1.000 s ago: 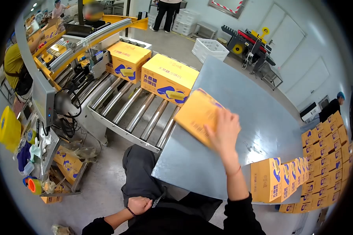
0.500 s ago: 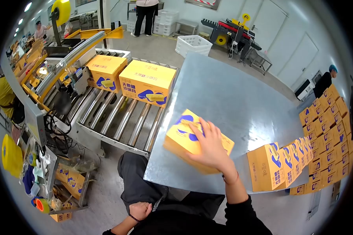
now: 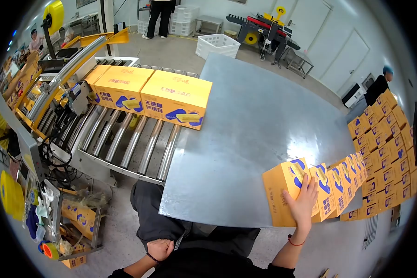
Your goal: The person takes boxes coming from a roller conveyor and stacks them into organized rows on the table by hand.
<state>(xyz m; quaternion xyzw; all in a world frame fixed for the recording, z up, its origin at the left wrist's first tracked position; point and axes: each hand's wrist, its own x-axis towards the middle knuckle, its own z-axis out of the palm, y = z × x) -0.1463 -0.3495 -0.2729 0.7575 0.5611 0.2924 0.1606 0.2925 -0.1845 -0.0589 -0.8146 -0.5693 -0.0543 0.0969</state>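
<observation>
Resting our right hand, fingers extended, against a yellow rectangular cardboard carton, near right on the grey metal table, beside a row of matching yellow cartons. Our left hand sits fisted on dark trousers.

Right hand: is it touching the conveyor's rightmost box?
Apart. The head view shows a stretch of metal tabletop between the right hand and the rightmost box at the conveyor.
</observation>
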